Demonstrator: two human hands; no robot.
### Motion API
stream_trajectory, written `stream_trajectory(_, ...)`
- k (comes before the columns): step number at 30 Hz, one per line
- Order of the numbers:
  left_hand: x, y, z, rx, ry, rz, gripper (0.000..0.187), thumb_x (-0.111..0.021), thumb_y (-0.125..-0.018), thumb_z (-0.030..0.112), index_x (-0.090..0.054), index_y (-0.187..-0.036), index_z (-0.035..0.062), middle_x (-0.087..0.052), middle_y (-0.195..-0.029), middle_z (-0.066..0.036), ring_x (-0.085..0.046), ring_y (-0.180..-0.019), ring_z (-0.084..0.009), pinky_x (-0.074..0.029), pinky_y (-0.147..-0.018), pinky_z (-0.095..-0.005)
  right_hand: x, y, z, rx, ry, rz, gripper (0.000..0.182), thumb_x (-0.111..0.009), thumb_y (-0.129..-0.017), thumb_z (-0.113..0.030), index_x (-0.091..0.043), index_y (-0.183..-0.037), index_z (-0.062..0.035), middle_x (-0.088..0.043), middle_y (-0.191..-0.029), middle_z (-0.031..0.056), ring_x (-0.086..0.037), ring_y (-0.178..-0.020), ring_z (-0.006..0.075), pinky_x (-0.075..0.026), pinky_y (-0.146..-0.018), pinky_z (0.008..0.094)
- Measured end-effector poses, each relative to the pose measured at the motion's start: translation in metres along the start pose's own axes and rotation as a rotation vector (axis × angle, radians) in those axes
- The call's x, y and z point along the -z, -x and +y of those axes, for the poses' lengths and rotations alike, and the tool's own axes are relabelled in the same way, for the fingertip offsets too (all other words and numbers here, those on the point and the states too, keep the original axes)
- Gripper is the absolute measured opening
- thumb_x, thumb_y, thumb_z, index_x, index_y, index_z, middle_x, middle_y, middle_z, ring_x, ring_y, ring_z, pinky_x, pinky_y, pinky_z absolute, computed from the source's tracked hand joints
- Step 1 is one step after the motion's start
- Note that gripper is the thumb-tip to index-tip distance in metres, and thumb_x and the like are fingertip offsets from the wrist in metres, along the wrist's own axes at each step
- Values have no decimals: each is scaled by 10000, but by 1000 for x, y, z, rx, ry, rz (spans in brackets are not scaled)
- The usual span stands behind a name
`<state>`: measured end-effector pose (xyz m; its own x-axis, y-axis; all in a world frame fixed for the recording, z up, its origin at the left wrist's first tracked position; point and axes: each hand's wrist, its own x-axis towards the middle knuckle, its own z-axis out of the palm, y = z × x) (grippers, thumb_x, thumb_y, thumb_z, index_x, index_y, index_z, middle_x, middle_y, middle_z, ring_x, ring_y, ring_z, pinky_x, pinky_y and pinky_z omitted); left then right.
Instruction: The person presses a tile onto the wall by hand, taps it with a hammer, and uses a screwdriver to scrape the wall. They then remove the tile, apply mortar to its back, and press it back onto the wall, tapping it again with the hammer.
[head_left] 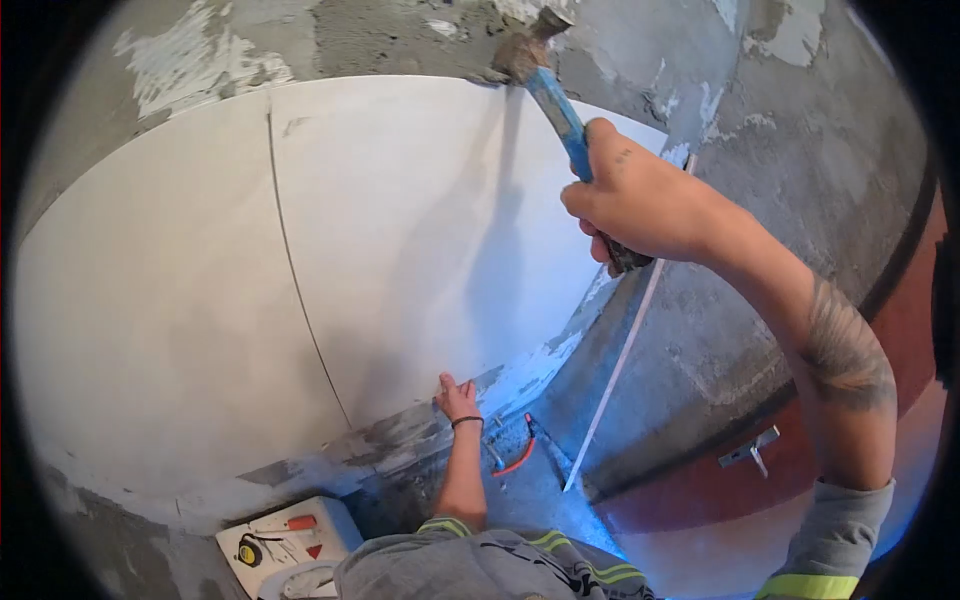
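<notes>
Hammer with a worn blue handle and a crusted metal head [562, 120], held high, its head showing over the top edge of a large, smooth white tile [420, 240], and we have the right hand [640, 195] curled firmly round its grip! A shadow falls across the tile, so we judge the tool raised off the surface. Down at the tile's lower edge rests our left hand [458, 400], fingers slightly parted, gripping nothing that we can see.

To do this well, we'd keep any contact gentle and flat, away from the corners, the lower fingers clear of the swing, and an eye on that thin dark joint [290, 255] beside the second white tile [150, 300].

Further out we find rough grey mortar [400, 40] above, a long pale strip [633, 330] slanting on the right, a curved red object [518, 465] low down, and a yellow-and-black tape measure [248, 550] on a white box [340, 525].

Any lettering? No brand we can read on the hammer; the tape's face is too small, and the dark print on the grey shirt [410, 575] defeats us.
</notes>
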<state>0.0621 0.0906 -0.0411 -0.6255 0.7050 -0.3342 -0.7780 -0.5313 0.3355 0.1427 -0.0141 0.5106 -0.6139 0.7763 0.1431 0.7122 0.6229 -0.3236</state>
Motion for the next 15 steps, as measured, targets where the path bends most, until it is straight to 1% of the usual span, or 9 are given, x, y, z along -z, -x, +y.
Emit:
stream_trajectory(1,-3,1,1,16,28,-20,811,-664,-773,508,-280,-1311,38,-405,-1296,-183,-400,-1213,-389,-344,-1013,-495,1,1,-2,7,10,-18,267,-472,-824,-95,-351,-963,97,-600,-747,185,-642,-598,214,-515,-492,321)
stream_trajectory(2,-6,1,3,8,38,-17,811,-664,-773,508,-280,-1311,38,-405,-1296,-183,-400,-1213,-389,-344,-1013,-495,3,1,-3,19,15,-22,267,-472,-824,-95,-351,-963,97,-600,-747,185,-642,-598,214,-515,-492,321)
stream_trajectory(4,-6,5,4,21,22,-1,745,-668,-779,490,-297,-1313,127,-408,-1306,-147,-407,-1212,-376,-339,-1006,-510,3,1,-2,-17,-17,-44,265,-473,-826,-100,-353,-965,90,-594,-748,166,-640,-612,208,-516,-514,324)
stream_trajectory(5,-8,5,3,13,24,3,745,-668,-779,490,-297,-1313,127,-408,-1306,-147,-407,-1212,-376,-339,-1006,-510,4,-1,-2,-9,-20,-48,265,-473,-826,-100,-353,-965,90,-594,-748,166,-640,-612,208,-516,-514,324)
stream_trajectory(7,-9,7,3,16,33,26,723,-667,-780,490,-296,-1314,174,-410,-1305,-141,-415,-1205,-375,-333,-1006,-519,4,-1,0,0,-19,-55,263,-476,-833,-106,-353,-966,85,-591,-750,160,-637,-618,204,-515,-524,327)
stream_trajectory(10,-11,9,4,-1,20,4,732,-675,-771,495,-299,-1300,157,-410,-1304,-139,-419,-1201,-374,-335,-1005,-515,5,0,-3,-7,5,-64,259,-480,-838,-107,-356,-962,84,-593,-753,159,-638,-620,203,-515,-524,324)
stream_trajectory(14,-8,6,1,-17,14,24,714,-673,-772,496,-311,-1282,151,-418,-1296,-141,-430,-1187,-376,-331,-1006,-521,7,-3,1,14,-25,-78,253,-485,-838,-103,-360,-957,83,-596,-756,154,-640,-617,200,-518,-525,321)
stream_trajectory(15,-7,5,1,-19,18,-1,710,-673,-771,499,-317,-1273,146,-430,-1282,-140,-441,-1175,-373,-338,-1000,-522,8,-3,0,11,-11,-79,255,-488,-835,-101,-362,-956,84,-598,-751,151,-642,-616,203,-519,-521,319)
